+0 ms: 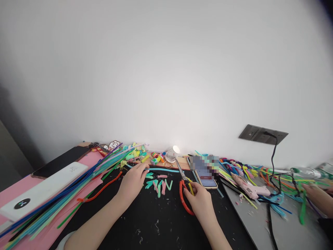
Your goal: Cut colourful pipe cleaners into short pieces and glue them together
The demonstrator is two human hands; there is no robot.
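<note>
My right hand [200, 198] grips a pair of scissors [184, 178] with red and yellow handles. Their tips point away from me, toward a white paper cup [172, 153]. A light-blue pipe cleaner [166, 170] lies across the back of the black mat [145, 225]. The fingers of my left hand [134, 178] are bent and closed over it, and its left end shows beyond them. Between my hands are several short pieces of pipe cleaner [159, 190] in teal, pink and pale green, some folded. An orange pipe cleaner [104, 186] curves left of my left wrist.
Long pipe cleaners [78, 189] and a white power bank [44, 191] lie on the left. A phone [205, 175] rests behind my right hand. Farther right are a pink glue gun [251, 187], a black cord [273, 159] and another person's hand [316, 196] by a green pipe cleaner.
</note>
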